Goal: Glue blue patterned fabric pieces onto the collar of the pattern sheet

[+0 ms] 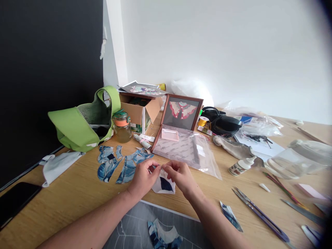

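Observation:
My left hand (146, 175) and my right hand (180, 174) meet at the middle of the table, fingertips pinched on the upper edge of a small white fabric piece (157, 188) with a dark blue patch (166, 184). Part of that piece is hidden behind the fingers. Just left of my left hand lie several blue patterned fabric cutouts (107, 169), spread on the wood. Below my wrists is a grey printed sheet (129, 224) with a curved blue and white fabric piece (166, 235) on it. A blue fabric scrap (230, 216) rests beside my right forearm.
Purple-handled scissors (261, 214), a glue bottle (241, 166) and a clear container (293, 160) are at the right. Behind my hands stands a framed collar picture (182, 112) near a plastic sleeve (186, 152). Leftward are a jar (122, 129), green bag (75, 126) and phone (18, 202).

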Motion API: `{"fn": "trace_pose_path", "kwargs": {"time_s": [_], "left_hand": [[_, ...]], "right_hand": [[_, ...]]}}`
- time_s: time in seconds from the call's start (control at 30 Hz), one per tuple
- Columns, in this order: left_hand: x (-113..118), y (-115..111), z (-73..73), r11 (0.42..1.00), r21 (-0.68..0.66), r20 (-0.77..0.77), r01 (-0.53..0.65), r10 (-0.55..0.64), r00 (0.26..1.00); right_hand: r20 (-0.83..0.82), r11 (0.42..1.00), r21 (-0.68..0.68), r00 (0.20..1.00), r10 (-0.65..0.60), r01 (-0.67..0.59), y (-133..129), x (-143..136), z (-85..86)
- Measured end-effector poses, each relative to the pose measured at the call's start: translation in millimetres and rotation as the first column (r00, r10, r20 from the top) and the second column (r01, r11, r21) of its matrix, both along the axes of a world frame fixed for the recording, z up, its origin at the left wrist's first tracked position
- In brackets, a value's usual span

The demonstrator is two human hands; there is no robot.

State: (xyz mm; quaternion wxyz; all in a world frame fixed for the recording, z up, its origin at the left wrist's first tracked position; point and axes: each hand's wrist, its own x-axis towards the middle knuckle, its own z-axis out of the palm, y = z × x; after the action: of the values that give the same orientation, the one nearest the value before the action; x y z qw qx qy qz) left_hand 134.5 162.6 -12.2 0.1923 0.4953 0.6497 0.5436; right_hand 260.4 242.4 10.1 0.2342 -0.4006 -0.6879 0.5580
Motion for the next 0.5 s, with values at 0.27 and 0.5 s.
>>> {"fn": "trace_pose_path", "kwargs": {"time_s": [0.27,0.5], "left_hand": [[-1.5,0.3,-3.0,0.999,0.034,0.001,0.018,-0.018,1.000],[-0.5,1.3,-1.4,0.997,0.060,0.005,0.041,-0.042,0.999]], "right_hand": [[-0.054,0.998,-0.053,0.998,0.016,-0.019,0.6,-0.7,-0.8],[-0.064,0.997,-0.054,0.997,0.043,-0.046,-0.6,-1.6,-1.6]]}}
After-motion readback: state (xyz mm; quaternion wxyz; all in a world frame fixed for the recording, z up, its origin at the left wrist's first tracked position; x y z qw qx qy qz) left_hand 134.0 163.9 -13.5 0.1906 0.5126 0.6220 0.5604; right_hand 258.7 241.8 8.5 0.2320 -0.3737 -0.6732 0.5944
